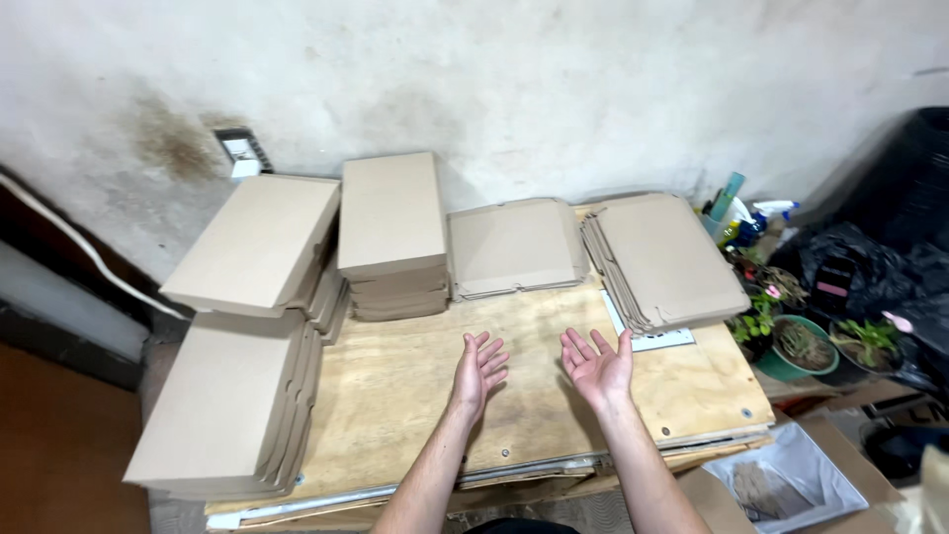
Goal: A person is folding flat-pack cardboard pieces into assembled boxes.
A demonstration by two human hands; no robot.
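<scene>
Two hands | left hand [478, 369], right hand [598, 366] | palms facing, fingers spread, empty

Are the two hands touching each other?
Apart. The head view shows bare plywood board between the open left hand and right hand.

Bare plywood tabletop [415, 396] lies open ahead; cardboard stacks [392, 237] block the back and left.

Your cardboard stacks [392, 213] are all plain tan, no print. Plywood top [415, 386] is pale yellow with visible grain. Wall [554, 89] is off-white with a brown stain. Pot [791, 361] is green, with pink flowers [772, 292] close by.
</scene>
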